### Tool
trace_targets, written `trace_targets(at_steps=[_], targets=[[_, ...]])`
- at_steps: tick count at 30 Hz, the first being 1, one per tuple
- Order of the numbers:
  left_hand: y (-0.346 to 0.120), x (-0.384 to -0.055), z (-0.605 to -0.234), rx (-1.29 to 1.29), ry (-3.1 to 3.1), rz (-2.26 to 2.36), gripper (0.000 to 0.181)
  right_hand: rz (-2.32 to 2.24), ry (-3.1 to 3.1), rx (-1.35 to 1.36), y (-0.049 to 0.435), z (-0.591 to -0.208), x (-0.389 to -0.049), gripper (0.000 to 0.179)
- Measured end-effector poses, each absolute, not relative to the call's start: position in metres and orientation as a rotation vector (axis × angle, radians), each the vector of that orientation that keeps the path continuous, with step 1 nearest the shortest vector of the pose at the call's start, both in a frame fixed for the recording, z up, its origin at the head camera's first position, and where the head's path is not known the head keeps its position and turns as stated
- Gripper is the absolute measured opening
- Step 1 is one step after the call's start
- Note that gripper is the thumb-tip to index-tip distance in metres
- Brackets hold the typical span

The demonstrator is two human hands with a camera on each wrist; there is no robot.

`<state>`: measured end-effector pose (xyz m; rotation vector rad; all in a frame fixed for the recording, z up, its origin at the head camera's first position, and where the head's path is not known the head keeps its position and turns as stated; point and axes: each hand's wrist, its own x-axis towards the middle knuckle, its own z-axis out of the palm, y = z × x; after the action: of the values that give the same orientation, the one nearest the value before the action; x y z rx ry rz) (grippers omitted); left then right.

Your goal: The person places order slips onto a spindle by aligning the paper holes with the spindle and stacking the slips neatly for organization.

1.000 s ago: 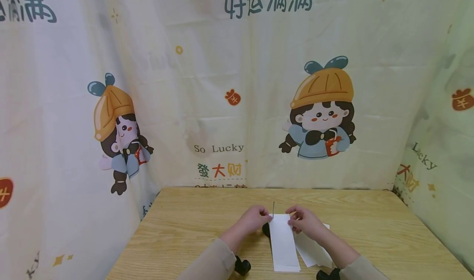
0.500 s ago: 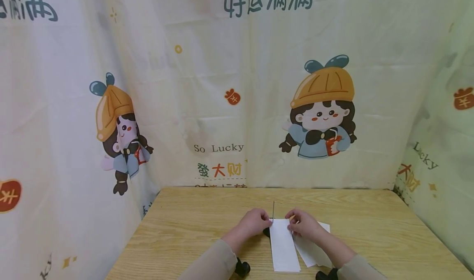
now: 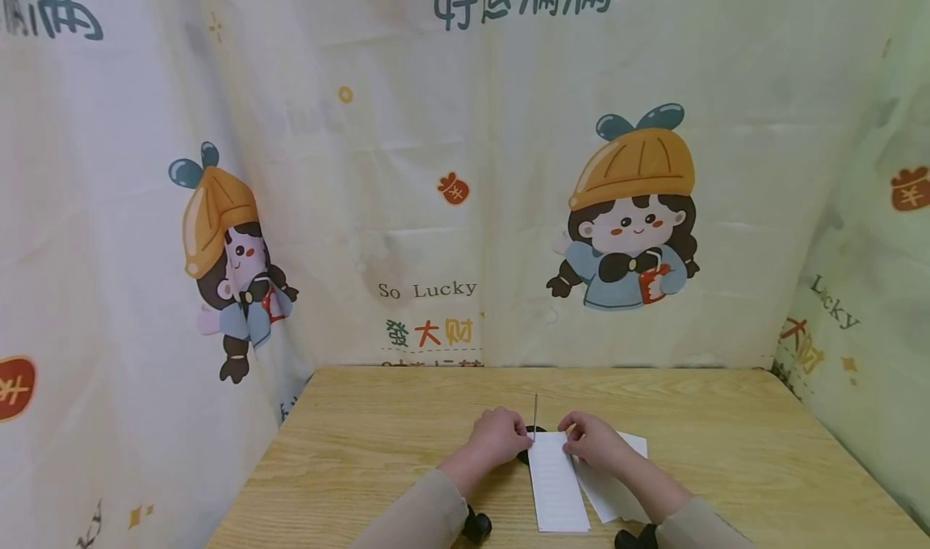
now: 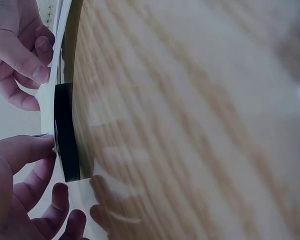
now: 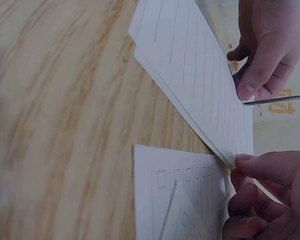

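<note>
Since a second ago the folded lined paper (image 3: pixel 555 484) has come down a little: its far end, held higher before, now lies lower and closer to the table (image 3: pixel 378 444), and both hands have sunk with it. The thin metal spike (image 3: pixel 535 410) stands upright as before, just beyond the paper's far end.

The left hand (image 3: pixel 497 438) pinches the far left corner of the lined paper between thumb and forefinger, the other fingers curled under; in the left wrist view its fingertips (image 4: pixel 37 145) sit against a black block (image 4: pixel 66 132) that stands on the table at the foot of the spike. The right hand (image 3: pixel 592 442) pinches the far right corner of the same paper between thumb and fingertips (image 5: pixel 250 162), the rest of its fingers curled. In the right wrist view the ruled lines run the length of the strip, which is doubled over, and its near end rests on the wood.

The paper lies lengthwise toward the person, near the middle of the table's near edge. Under the right hand and just right of the strip lies an envelope (image 3: pixel 617 492) printed with a row of small squares (image 5: pixel 190 177), flat on the table. A cartoon-printed curtain (image 3: pixel 465 169) hangs behind the table's far edge and round both sides.
</note>
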<state>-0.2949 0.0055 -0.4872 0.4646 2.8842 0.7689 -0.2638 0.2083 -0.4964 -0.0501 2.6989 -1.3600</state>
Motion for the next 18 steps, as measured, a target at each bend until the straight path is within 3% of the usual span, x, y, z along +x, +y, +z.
trace_targets(at_steps=[18], targets=[[0.0,-0.296,-0.492,0.482,2.848,0.875,0.024,-1.343,2.74,-0.108,0.219,-0.495,-0.259,0.029]])
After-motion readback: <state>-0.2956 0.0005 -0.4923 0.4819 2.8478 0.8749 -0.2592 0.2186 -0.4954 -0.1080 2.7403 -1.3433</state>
